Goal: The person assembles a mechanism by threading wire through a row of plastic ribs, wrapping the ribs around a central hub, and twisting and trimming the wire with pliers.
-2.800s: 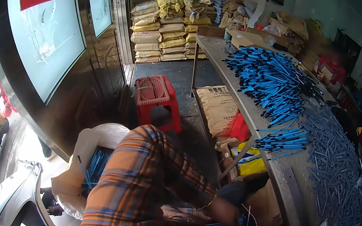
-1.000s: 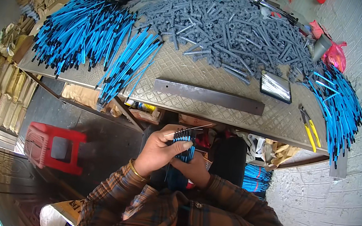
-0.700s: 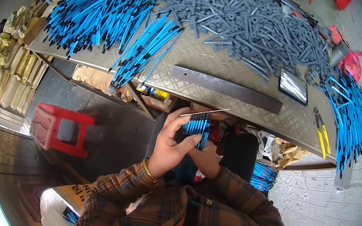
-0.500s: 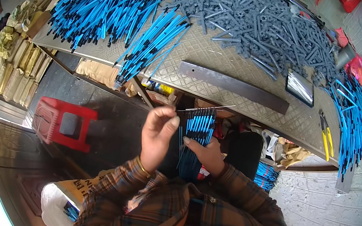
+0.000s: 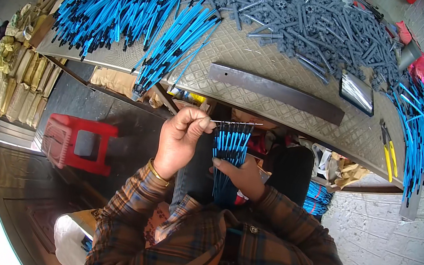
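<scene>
"Pinching what, with the left hand point(image 5: 179, 134)?"

"A thin wire point(image 5: 240, 123), clamped between thumb and fingertips. It runs off rightward across the black tops of the blue sticks point(image 5: 232, 142); whether it passes through every top, I can't tell."

"And the right hand point(image 5: 244, 176)?"

"Closed round the sticks, lower than the pinch and to its right, thumb across their front. The bundle sits between the two hands, its bottom ends hanging below the right one."

"Where would you expect trouble?"

"At the wire's far end first. It pokes out past the last stick, right of the pinch, and I see nothing capping it. If the left hand tipped it down that way, any sticks hung on it could slide off."

"And if the right thumb eased?"

"The bundle might fan out or twist, and its weight could bend so thin a wire."

"Anything beyond the hands?"

"The edge of the table point(image 5: 199, 77) lies just past the grip; a careless lift could snag the wire there. Farther on is a flat metal bar point(image 5: 277, 93), and ahead-left of the pinch a loose bunch point(image 5: 176, 42) overhangs the edge. A knock could, I'd judge, send some down."
</scene>
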Demonstrator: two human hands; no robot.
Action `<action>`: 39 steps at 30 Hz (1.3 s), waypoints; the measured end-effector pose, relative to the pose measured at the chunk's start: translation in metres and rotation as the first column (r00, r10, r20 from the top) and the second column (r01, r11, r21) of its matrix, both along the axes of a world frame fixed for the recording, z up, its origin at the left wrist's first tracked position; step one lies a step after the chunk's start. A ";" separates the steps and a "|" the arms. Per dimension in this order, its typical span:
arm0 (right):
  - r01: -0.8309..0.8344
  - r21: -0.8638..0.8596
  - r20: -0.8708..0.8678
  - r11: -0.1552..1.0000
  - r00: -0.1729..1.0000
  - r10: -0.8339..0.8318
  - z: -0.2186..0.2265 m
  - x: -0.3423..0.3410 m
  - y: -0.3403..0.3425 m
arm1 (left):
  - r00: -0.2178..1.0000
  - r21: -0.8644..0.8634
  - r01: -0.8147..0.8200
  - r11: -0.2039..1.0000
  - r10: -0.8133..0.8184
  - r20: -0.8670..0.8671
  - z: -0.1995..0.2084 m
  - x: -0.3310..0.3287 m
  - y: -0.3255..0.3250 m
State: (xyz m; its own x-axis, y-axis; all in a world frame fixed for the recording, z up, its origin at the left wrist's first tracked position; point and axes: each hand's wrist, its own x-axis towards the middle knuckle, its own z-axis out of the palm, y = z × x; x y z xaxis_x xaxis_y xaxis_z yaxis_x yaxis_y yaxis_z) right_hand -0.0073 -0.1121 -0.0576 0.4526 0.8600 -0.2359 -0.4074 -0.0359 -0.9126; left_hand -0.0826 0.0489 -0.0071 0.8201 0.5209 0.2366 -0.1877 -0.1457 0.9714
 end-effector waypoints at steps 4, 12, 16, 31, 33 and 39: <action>0.006 -0.006 -0.009 1.000 1.000 -0.006 0.003 -0.001 -0.002 | 0.999 -0.006 0.037 0.999 -0.037 -0.008 0.005 -0.003 -0.001; 0.040 -0.011 -0.017 0.999 0.999 -0.041 0.001 0.002 -0.005 | 0.989 -0.309 0.124 0.943 -0.142 -0.036 0.018 -0.007 0.005; 0.014 -0.037 -0.101 0.999 0.995 -0.017 0.003 0.004 -0.007 | 0.993 -0.210 0.005 0.978 -0.029 -0.116 0.033 0.002 0.016; 0.083 0.132 -0.275 0.988 0.961 -0.043 -0.009 0.018 -0.025 | 0.972 0.974 0.228 -0.001 -0.048 -0.228 0.065 0.244 0.051; 0.085 0.127 -0.280 0.988 0.959 -0.046 -0.013 0.019 -0.030 | 0.968 0.969 0.235 -0.076 -0.073 -0.241 0.037 0.259 0.044; 0.063 0.128 -0.257 0.990 0.966 -0.028 -0.013 0.027 -0.031 | 0.957 0.970 0.239 -0.043 -0.157 -0.243 0.028 0.275 0.036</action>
